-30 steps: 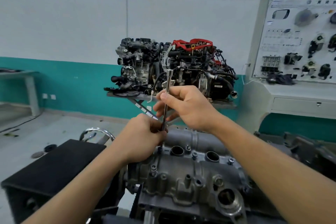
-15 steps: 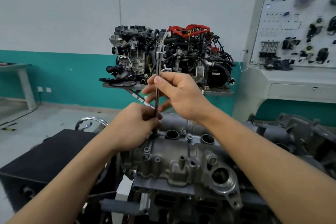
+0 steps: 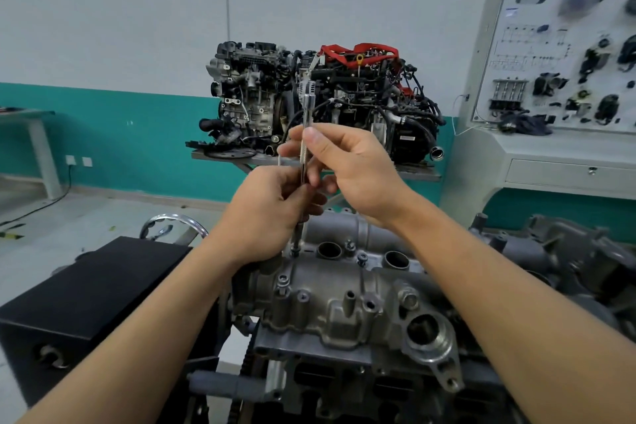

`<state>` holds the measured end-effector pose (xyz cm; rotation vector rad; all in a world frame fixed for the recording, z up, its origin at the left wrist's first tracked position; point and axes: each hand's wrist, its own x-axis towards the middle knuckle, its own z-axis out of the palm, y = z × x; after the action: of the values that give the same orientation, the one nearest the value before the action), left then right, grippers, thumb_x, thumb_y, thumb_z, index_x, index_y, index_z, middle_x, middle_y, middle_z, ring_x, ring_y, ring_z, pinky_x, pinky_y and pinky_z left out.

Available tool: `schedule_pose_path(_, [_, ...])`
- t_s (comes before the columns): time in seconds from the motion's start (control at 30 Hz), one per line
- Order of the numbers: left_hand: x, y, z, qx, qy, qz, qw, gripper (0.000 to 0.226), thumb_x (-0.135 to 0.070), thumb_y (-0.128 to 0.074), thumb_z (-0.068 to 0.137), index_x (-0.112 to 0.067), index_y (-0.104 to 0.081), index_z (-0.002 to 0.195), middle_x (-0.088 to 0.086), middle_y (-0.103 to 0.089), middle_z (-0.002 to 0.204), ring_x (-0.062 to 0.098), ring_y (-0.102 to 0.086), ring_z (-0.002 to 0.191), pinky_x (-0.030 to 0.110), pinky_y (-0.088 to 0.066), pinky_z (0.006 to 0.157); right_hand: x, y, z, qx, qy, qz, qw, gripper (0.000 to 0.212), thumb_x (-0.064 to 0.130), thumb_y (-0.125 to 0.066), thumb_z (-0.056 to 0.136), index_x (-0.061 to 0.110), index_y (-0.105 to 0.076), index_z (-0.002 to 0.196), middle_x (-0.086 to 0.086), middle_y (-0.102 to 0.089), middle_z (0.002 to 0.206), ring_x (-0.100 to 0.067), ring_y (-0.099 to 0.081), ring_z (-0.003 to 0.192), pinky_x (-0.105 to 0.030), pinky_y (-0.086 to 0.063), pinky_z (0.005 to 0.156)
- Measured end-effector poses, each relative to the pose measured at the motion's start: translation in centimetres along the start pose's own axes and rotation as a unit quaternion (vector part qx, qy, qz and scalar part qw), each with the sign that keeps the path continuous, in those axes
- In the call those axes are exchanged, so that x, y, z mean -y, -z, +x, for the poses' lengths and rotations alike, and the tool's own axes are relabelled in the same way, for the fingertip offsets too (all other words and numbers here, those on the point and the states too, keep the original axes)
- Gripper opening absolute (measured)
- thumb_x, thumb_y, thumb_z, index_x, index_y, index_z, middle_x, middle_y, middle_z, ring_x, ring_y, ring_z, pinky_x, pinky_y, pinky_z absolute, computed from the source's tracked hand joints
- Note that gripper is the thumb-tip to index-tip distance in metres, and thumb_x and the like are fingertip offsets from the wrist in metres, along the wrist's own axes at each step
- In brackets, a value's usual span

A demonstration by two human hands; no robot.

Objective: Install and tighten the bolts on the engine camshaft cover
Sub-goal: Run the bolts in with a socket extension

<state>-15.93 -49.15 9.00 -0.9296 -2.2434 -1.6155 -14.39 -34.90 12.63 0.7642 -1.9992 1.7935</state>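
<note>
Head view shows my left hand (image 3: 272,213) closed around the lower shaft of the long extension driver (image 3: 304,155), while my right hand (image 3: 347,165) pinches the shaft higher up between thumb and fingertips, its tip seated on a bolt (image 3: 294,251) at the far-left edge of the camshaft cover (image 3: 344,299). The steel shaft looks thin, stiff and smooth, so I judge it will slip if I twirl it loosely; the knurled band above my left hand seems the best hold. Other bolts stand nearer me on the cover.
</note>
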Motion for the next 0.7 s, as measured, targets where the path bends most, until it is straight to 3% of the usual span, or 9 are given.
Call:
schedule_pose_path(0.07, [-0.13,-0.16,0.13,0.032,-0.014,0.036,0.999,0.023,-0.013,-0.051,0.104,-0.013,-0.065,0.087,0.005,-0.076,0.090,0.018,-0.074,0.086,0.044,-0.059,0.084,0.02,0.00,-0.04,-0.004,-0.012,-0.007,1.000,0.019,0.010,-0.048,0.103,0.005,-0.066,0.098,-0.005,-0.073,0.087,-0.007,-0.047,0.046,-0.015,-0.037,0.042])
schedule_pose_path(0.13, [-0.18,-0.34,0.09,0.033,-0.040,0.073,0.996,0.019,-0.022,-0.057,0.101,-0.016,-0.064,0.085,-0.005,-0.074,0.082,0.013,-0.070,0.078,0.035,-0.056,0.075,-0.17,-0.01,0.00,-0.030,-0.003,-0.032,0.999,0.017,0.009,-0.055,0.100,0.001,-0.066,0.089,0.001,-0.071,0.070,-0.006,-0.045,0.043,-0.017,-0.037,0.041])
schedule_pose_path(0.2, [-0.15,-0.18,-0.14,-0.025,-0.061,0.072,0.995,0.010,-0.028,-0.072,0.090,-0.022,-0.068,0.083,-0.010,-0.073,0.073,0.008,-0.067,0.067,0.024,-0.053,0.065,-0.47,0.05,0.20,-0.077,0.020,-0.069,0.994,0.020,0.012,-0.072,0.090,0.008,-0.061,0.074,0.007,-0.060,0.054,-0.008,-0.044,0.043,-0.021,-0.038,0.041])
schedule_pose_path(0.27, [-0.03,0.17,-0.37,-0.097,-0.061,0.028,0.993,0.008,-0.022,-0.079,0.084,-0.023,-0.073,0.079,-0.006,-0.075,0.070,0.009,-0.070,0.063,0.022,-0.055,0.061,-0.58,-0.04,0.35,-0.110,0.027,-0.103,0.988,0.030,0.019,-0.082,0.081,0.014,-0.055,0.070,0.003,-0.054,0.057,-0.010,-0.044,0.047,-0.023,-0.039,0.043])
schedule_pose_path(0.33, [-0.01,0.25,-0.53,-0.088,-0.061,0.011,0.994,0.017,-0.011,-0.071,0.091,-0.023,-0.073,0.078,-0.005,-0.076,0.072,0.006,-0.071,0.063,0.016,-0.053,0.060,-0.48,-0.08,0.34,-0.085,0.009,-0.082,0.993,0.021,0.024,-0.077,0.086,0.011,-0.061,0.087,0.001,-0.061,0.069,-0.008,-0.047,0.047,-0.021,-0.040,0.043])
schedule_pose_path(0.4, [-0.06,0.00,-0.53,-0.032,-0.062,0.020,0.997,0.025,-0.007,-0.057,0.100,-0.017,-0.072,0.083,0.000,-0.077,0.077,0.007,-0.072,0.071,0.013,-0.051,0.065,-0.16,0.03,0.29,-0.039,-0.006,-0.031,0.999,0.011,0.020,-0.061,0.098,0.010,-0.063,0.102,0.000,-0.070,0.083,-0.009,-0.047,0.045,-0.022,-0.039,0.040])
schedule_pose_path(0.5, [-0.38,-0.35,-0.18,0.001,-0.050,0.034,0.998,0.030,-0.011,-0.044,0.106,-0.014,-0.065,0.084,0.004,-0.074,0.084,0.013,-0.071,0.077,0.022,-0.051,0.070,0.23,0.10,0.09,-0.026,-0.005,-0.032,0.999,0.017,0.009,-0.048,0.104,0.001,-0.063,0.102,-0.006,-0.072,0.082,-0.010,-0.044,0.041,-0.024,-0.037,0.042])
schedule_pose_path(0.6, [-0.13,-0.35,-0.15,-0.039,-0.078,0.089,0.992,0.016,-0.023,-0.059,0.098,-0.022,-0.066,0.084,-0.002,-0.073,0.077,0.010,-0.069,0.071,0.026,-0.051,0.068,0.11,-0.11,0.23,-0.076,0.023,-0.070,0.994,0.021,0.007,-0.068,0.092,0.002,-0.058,0.075,-0.003,-0.058,0.050,-0.010,-0.045,0.033,-0.021,-0.035,0.036])
schedule_pose_path(0.7, [0.06,-0.03,-0.59,-0.101,-0.086,0.057,0.990,0.014,-0.019,-0.073,0.090,-0.026,-0.072,0.079,-0.006,-0.074,0.067,0.002,-0.069,0.060,0.014,-0.049,0.057,0.06,-0.24,0.40,-0.094,0.021,-0.069,0.993,0.032,0.014,-0.080,0.082,0.007,-0.050,0.075,-0.010,-0.055,0.055,-0.014,-0.050,0.035,-0.021,-0.037,0.035])
